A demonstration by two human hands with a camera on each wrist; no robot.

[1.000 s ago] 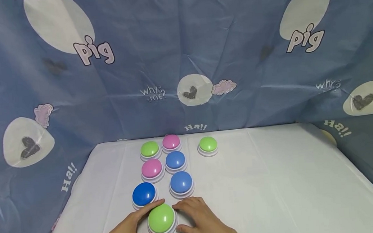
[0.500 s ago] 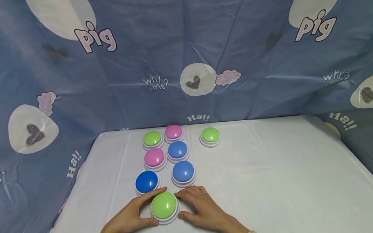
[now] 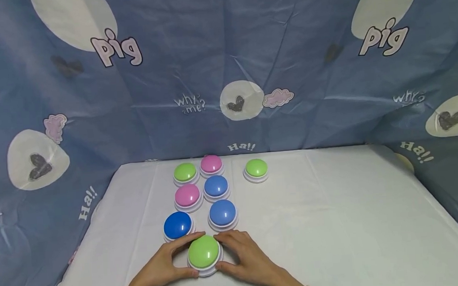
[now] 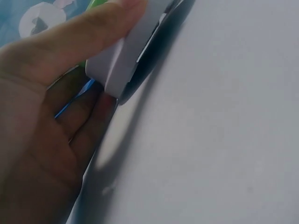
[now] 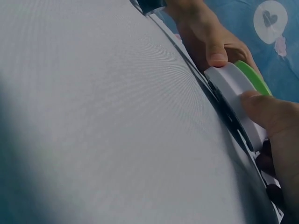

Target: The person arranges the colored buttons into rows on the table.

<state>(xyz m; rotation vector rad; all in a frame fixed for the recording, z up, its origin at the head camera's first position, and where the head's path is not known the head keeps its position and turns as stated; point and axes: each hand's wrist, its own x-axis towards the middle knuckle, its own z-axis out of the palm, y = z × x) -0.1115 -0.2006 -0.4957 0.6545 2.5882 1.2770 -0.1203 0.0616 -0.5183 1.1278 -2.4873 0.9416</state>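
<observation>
L hand (image 3: pixel 162 266) + R hand (image 3: pixel 248 260) grip front green btn (image 3: pixel 203 252); dk blue btn (image 3: pixel 177 225) just behind L, lt blue btn (image 3: pixel 222 213) behind R, 5 btns (image 3: pixel 187 195) farther back.

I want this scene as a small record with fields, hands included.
left hand: grips round green-domed white button at its left side
right hand: grips the same button's right side
just beyond left hand: round dark-blue-domed button
farther group: two light-blue buttons, two pink buttons, one green button
apart, back right: another green button
surface: white cloth
backdrop: blue printed fabric
</observation>
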